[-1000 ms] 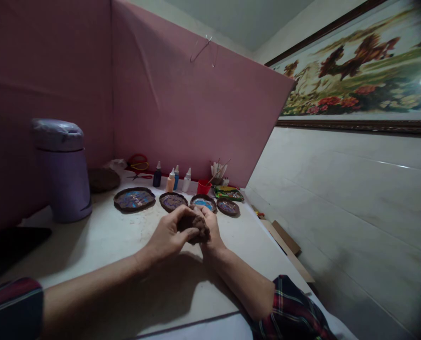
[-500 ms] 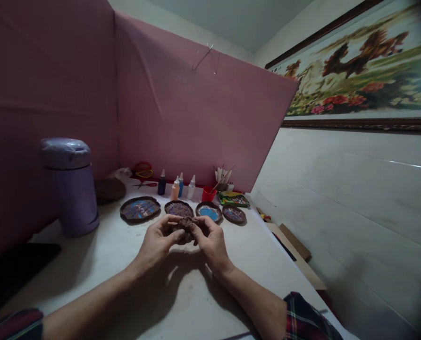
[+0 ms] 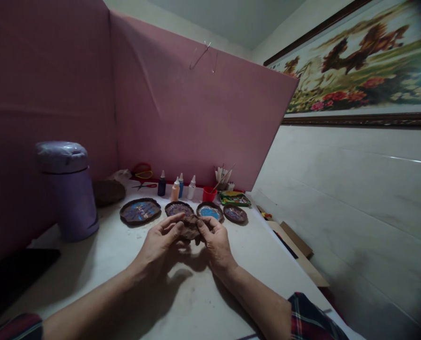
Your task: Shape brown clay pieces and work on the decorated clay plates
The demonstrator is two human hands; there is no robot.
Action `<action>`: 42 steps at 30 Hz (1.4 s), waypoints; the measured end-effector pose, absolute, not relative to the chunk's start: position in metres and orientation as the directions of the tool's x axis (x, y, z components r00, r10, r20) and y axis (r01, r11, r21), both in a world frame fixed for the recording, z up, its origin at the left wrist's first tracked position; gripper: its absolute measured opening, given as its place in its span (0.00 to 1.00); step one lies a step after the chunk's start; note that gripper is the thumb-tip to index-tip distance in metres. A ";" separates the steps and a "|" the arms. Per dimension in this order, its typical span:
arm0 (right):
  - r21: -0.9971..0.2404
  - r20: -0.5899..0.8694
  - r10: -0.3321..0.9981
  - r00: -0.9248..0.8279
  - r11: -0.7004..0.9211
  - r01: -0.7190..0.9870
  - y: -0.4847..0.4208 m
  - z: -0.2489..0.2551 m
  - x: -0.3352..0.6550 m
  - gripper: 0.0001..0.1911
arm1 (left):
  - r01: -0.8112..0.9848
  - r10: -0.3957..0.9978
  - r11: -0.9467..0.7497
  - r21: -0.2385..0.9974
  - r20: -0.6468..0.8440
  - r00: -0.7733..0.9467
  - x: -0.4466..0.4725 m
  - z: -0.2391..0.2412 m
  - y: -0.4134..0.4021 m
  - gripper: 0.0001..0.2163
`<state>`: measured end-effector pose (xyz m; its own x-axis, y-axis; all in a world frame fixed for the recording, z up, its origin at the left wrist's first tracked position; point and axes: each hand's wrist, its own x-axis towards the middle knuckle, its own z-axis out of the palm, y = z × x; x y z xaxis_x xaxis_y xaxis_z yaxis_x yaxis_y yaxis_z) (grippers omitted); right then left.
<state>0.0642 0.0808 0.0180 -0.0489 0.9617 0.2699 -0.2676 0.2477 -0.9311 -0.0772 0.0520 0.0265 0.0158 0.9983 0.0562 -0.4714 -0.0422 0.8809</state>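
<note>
A lump of brown clay (image 3: 189, 227) is held above the white table (image 3: 203, 302), pinched from both sides. My left hand (image 3: 160, 240) grips its left edge, thumb in front and fingers behind. On the other side, my right hand (image 3: 215, 238) presses the clay with its thumb, the fingers curled behind it. Just beyond the hands lie several flat brown clay dishes: a large one (image 3: 140, 211) with blue streaks at the left, one (image 3: 210, 211) with a bright blue middle, and a small one (image 3: 235, 214) at the right.
A purple flask (image 3: 69, 193) stands at the left, beside a larger clay mass (image 3: 108, 192). Behind the dishes are scissors (image 3: 145, 186), several paint bottles (image 3: 175, 190), a red cup (image 3: 209, 193) and a green packet (image 3: 235, 198). Pink panels (image 3: 196, 113) enclose the back and left.
Both thumbs have shifted on the clay, and its broad face now shows more between them. The hands have spread slightly apart. The view has moved a little.
</note>
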 end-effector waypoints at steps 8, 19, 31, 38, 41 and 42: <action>-0.718 0.627 0.738 -0.248 0.671 0.184 0.060 0.023 0.065 0.11 | -0.552 0.996 0.033 0.833 0.016 0.084 -0.073 0.033 0.049 0.17; -0.767 0.573 0.809 -0.127 0.585 0.264 0.065 0.022 0.069 0.09 | -0.540 0.992 0.097 0.836 -0.038 0.119 -0.080 0.031 0.051 0.17; -0.780 0.545 0.796 -0.264 0.596 0.188 0.060 0.022 0.065 0.10 | -0.490 0.997 0.061 0.870 -0.029 0.072 -0.079 0.035 0.048 0.12; -0.669 0.631 0.671 -0.389 0.725 0.166 0.059 0.030 0.070 0.14 | -0.543 0.996 0.081 0.836 -0.058 0.060 -0.084 0.037 0.050 0.19; -0.640 0.641 0.626 -0.445 0.755 0.141 0.056 0.032 0.070 0.14 | -0.494 0.995 0.085 0.865 -0.050 0.084 -0.085 0.039 0.049 0.17; -0.641 0.653 0.625 -0.427 0.757 0.129 0.056 0.031 0.070 0.13 | -0.486 0.995 0.084 0.870 -0.043 0.095 -0.085 0.040 0.049 0.16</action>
